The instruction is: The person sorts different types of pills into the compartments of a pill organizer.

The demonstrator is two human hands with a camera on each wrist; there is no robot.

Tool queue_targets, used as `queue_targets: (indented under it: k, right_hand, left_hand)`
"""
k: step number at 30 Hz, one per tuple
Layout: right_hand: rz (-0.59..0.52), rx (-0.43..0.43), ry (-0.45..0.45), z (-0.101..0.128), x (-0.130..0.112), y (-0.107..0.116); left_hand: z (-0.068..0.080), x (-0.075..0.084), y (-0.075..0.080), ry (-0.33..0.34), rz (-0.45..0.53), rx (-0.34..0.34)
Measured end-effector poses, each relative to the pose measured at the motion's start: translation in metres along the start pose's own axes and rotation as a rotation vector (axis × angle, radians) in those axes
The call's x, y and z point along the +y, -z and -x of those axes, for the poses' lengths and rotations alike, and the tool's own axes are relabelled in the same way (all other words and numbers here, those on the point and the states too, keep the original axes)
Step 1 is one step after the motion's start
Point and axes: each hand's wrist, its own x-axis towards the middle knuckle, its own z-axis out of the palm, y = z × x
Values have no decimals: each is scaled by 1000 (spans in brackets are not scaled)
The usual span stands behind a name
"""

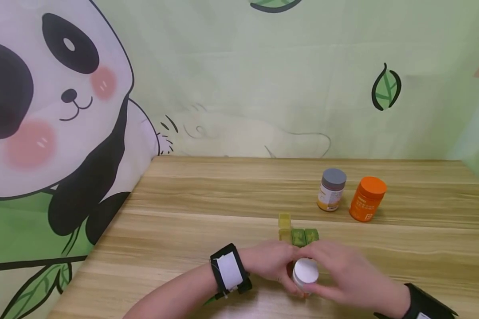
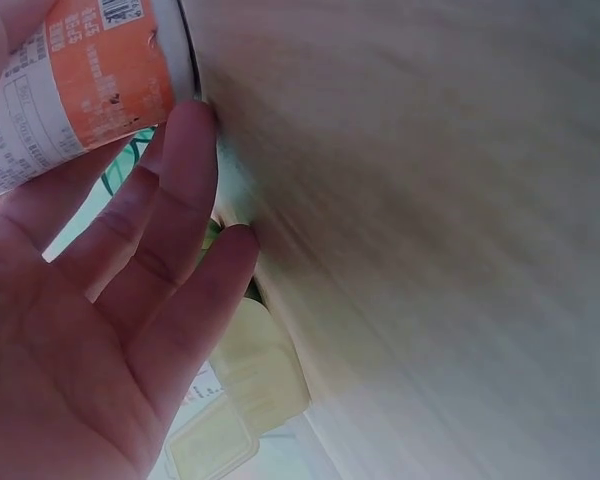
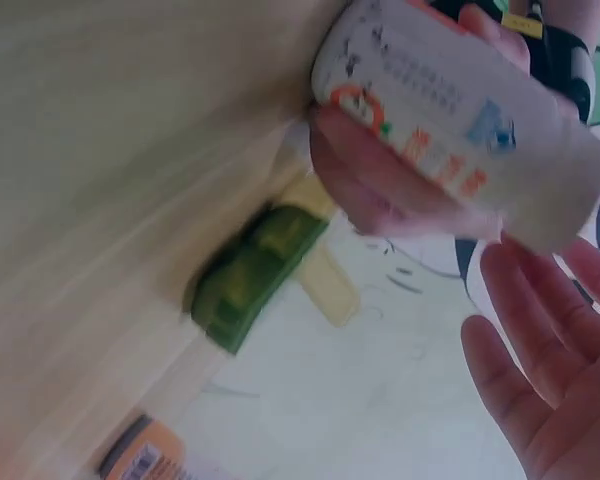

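Note:
A white pill bottle (image 3: 430,115) with an orange-and-white label (image 2: 115,70) stands on the table near its front. My left hand (image 1: 269,261) grips its body low down, thumb on one side and fingers on the other. At the bottle's top, my right hand (image 1: 349,274) holds the white cap (image 1: 305,269) between thumb and fingers; in the right wrist view the other fingers spread loosely beside it. Just behind both hands lies a pill organizer with green compartments (image 1: 299,237) and a yellow one (image 1: 285,235), whose yellow lid (image 1: 284,220) stands raised. The hands hide part of it.
Farther back on the right stand a grey-capped bottle (image 1: 331,189) and an orange bottle (image 1: 368,199). The wooden table (image 1: 207,190) meets a green curtain (image 1: 231,79) printed with a panda at its back edge.

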Motion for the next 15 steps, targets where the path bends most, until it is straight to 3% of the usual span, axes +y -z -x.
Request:
queue_targets:
  k: [8,15]
  right_hand:
    - [21,71,99,-5,2,-14]
    - [45,26,-20,2,7,-4]
  left_hand:
    - [2,-1,1,-28,12,28]
    - [0,-1,-1,6,-23,2]
